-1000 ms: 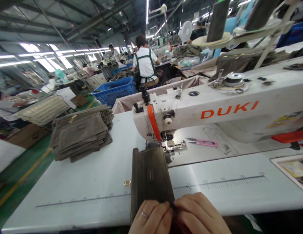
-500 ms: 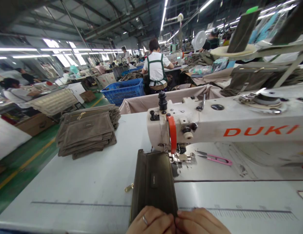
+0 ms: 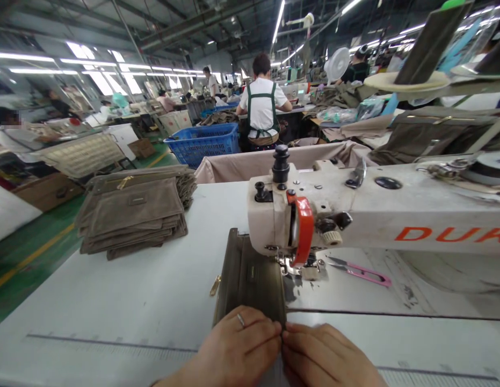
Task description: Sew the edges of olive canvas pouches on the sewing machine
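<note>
Right under the hands [image 3: 233,346] [image 3: 326,357], canvas pouch [image 3: 250,277]

Single head-worn wide-angle camera is looking forward and down along a pale grey-white sewing table [image 3: 113,301], framing at close range the person's bare left hand [image 3: 233,344] and bare right hand [image 3: 328,357] at the lower edge, with a dark olive fabric pouch [image 3: 250,274] just ahead of them, reaching the white DUKI sewing machine head [image 3: 354,215]. The same view is also stretching far across the factory floor, taking in a blue plastic crate [image 3: 203,144] at middle distance and long white ceiling lights [image 3: 32,56] overhead.
</note>
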### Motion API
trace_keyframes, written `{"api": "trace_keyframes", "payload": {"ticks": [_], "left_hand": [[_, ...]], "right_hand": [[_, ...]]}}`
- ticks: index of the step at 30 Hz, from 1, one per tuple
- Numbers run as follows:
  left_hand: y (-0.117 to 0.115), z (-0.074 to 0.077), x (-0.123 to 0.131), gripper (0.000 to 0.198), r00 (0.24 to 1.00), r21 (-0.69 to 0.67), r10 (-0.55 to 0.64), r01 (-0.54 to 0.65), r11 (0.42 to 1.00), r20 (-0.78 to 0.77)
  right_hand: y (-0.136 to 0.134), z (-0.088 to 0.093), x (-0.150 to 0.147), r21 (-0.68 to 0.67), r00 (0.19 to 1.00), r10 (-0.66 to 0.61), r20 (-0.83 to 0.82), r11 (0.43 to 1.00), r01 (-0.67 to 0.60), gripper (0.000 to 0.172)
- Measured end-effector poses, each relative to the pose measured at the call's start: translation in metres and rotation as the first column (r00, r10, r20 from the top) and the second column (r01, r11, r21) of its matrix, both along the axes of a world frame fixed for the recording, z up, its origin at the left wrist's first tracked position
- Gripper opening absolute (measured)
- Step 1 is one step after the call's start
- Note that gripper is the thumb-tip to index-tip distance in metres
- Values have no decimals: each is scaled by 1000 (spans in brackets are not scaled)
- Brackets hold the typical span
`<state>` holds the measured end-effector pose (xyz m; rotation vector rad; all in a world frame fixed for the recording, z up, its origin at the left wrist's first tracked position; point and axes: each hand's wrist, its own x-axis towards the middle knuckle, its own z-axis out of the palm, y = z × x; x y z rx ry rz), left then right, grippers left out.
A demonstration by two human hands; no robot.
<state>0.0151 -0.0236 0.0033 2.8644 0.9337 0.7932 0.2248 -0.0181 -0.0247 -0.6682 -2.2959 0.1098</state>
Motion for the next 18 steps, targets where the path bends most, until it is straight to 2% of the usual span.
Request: {"api": "trace_keyframes", "payload": {"ticks": [4,7,18], "left_hand": [[10,5,-4,23,998,-105,-39,33,994,-57],[17,5,-7,24,994,-185,-34,15,983,-101],[52,1,-10,20,1000,-88,-13,11,996,-26]], "right_hand": [[11,5,-2,-74,998,43,-41,996,-46,23],[19,9,-2,-137,997,69,-37,988,-74,19],[45,23,-4,-309,992,44,119,951,-5,22]]}}
